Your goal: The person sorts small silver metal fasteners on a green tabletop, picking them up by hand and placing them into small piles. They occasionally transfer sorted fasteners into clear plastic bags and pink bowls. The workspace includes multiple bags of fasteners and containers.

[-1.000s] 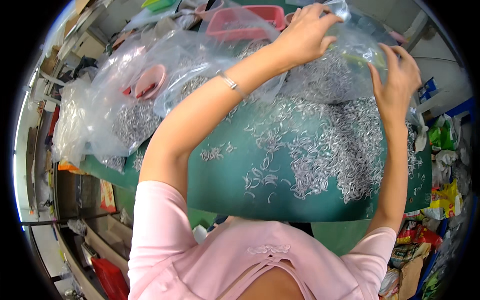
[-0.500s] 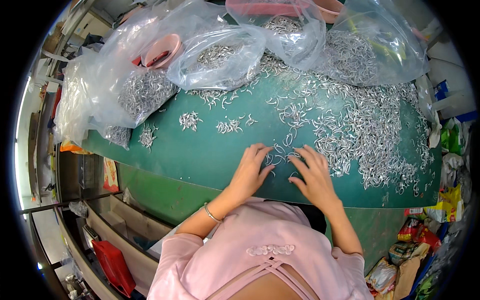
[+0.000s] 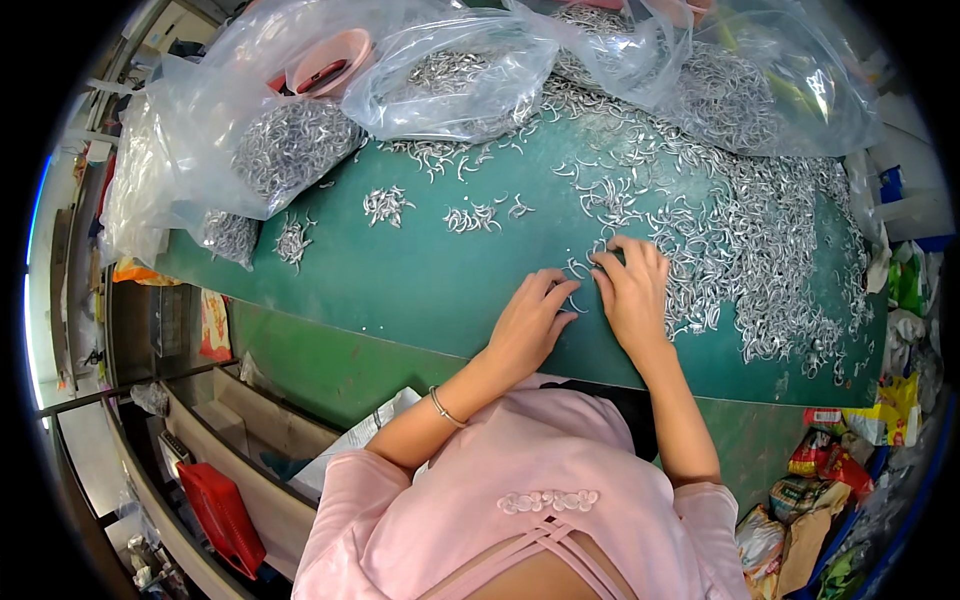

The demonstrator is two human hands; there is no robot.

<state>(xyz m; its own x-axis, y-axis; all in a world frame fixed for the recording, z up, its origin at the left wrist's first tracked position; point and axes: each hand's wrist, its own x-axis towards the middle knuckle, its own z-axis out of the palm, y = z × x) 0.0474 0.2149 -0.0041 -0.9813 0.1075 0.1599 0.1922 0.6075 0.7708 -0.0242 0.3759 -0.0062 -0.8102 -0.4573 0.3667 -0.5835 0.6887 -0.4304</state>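
Small silvery curved metal pieces lie between my hands on the green tabletop (image 3: 400, 270). My left hand (image 3: 528, 318) rests low on the table, fingers curled, with a curved metal piece (image 3: 577, 303) between thumb and index finger. Close by on the right, my right hand (image 3: 635, 300) bends its fingers down, thumb and index tips drawn together at more of these pieces; its fingertips partly cover them. Right beside this hand spreads a large loose pile of the same pieces (image 3: 770, 260). Three small heaps, one of them here (image 3: 385, 206), sit to the left.
Clear plastic bags of metal pieces, such as this one (image 3: 450, 80), line the far edge. A pink bowl (image 3: 335, 62) holds a red-handled tool (image 3: 322, 76). Below left are a drawer (image 3: 270, 430) and a red container (image 3: 222, 520). Colourful packages (image 3: 825, 455) lie at lower right.
My right hand has moved slightly up and its fingers have curled in. My left hand has shifted right, closing toward the pieces. The view has shifted a little.
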